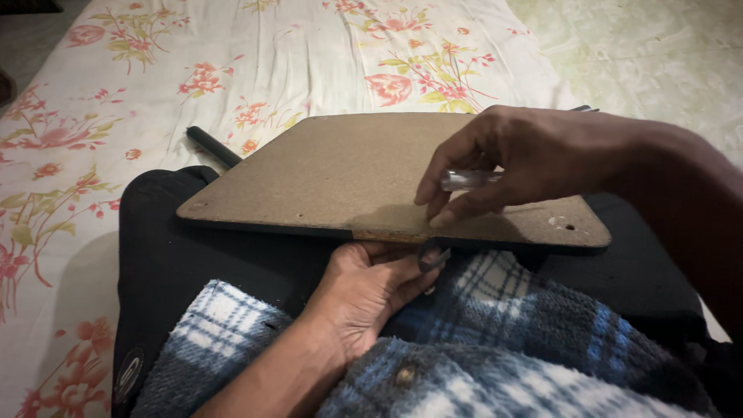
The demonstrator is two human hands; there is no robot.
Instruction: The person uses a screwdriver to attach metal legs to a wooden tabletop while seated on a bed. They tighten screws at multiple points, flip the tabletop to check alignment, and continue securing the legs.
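A brown fibreboard panel (340, 170) with small holes near its corners lies flat across my lap. My right hand (526, 159) rests on its near right part, fingers closed around a clear-handled tool (468, 179), apparently a screwdriver, its tip hidden under my fingers. My left hand (364, 290) is under the panel's near edge, palm up, pinching a small dark ring-shaped metal part (432, 255) against that edge.
A dark rod (213, 145) sticks out from under the panel's far left corner. I sit on a bed with a white floral sheet (155, 70). A blue and white plaid fleece (480, 348) and dark fabric (170, 248) cover my lap.
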